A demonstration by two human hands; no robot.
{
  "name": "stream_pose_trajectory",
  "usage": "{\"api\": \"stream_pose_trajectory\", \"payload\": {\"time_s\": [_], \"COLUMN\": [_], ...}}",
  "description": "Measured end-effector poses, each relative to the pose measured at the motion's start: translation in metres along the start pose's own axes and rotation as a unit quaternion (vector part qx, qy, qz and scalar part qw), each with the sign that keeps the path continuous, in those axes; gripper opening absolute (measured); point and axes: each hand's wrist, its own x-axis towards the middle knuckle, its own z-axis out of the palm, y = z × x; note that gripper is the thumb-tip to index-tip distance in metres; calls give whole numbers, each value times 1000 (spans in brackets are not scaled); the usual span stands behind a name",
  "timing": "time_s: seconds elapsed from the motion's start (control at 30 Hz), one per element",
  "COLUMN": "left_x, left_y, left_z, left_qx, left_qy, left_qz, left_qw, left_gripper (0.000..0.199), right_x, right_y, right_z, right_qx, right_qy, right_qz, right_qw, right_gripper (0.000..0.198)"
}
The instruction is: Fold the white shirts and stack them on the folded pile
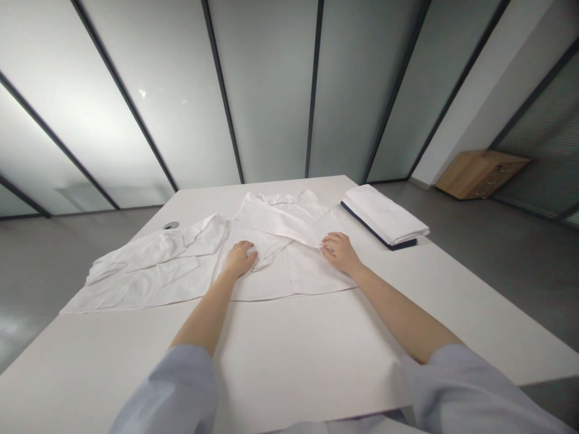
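Note:
A white long-sleeved garment (271, 283), like a shirt or coat, lies spread on the white table (307, 355), its collar end at the far side. One sleeve crosses its front on a slant. My left hand (241, 259) rests at the left of the front, fingers curled and closed on a bit of its cloth. On the right, my right hand (340, 253) pinches the edge of the slanting sleeve between thumb and fingers. More rumpled white cloth (158, 271) reaches out to the left; whether it belongs to the same garment I cannot tell.
Folded white cloth (384, 211) sits on a dark folded piece (404, 245) at the table's right edge. A round grey disc (170, 225) is set near the left edge. Frosted glass panels (266, 90) stand behind the table. A wooden cabinet (479, 173) is on the floor at right.

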Motion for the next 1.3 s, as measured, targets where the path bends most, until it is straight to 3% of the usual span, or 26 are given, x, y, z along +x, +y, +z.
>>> {"api": "stream_pose_trajectory", "payload": {"time_s": [0.4,0.6,0.77,0.93,1.3], "left_x": [-2,-4,-9,-10,-11], "left_y": [5,14,25,28,29], "left_z": [-4,-10,-9,-6,-8], "left_qx": [0,40,24,28,26], "left_qy": [1,14,-5,-68,-80], "left_qz": [3,17,101,102,88], "left_qw": [1000,999,995,992,993], "left_gripper": [37,29,39,49,49], "right_x": [0,-2,-5,-6,-1], "right_y": [1,-2,-9,-9,-8], "right_z": [2,4,9,17,14], "right_qx": [10,9,29,3,7], "right_qy": [-93,-59,-80,-149,-83], "right_qz": [-33,-54,-79,-61,-41], "right_qw": [995,997,993,987,996], "right_gripper": [25,28,50,51,30]}}
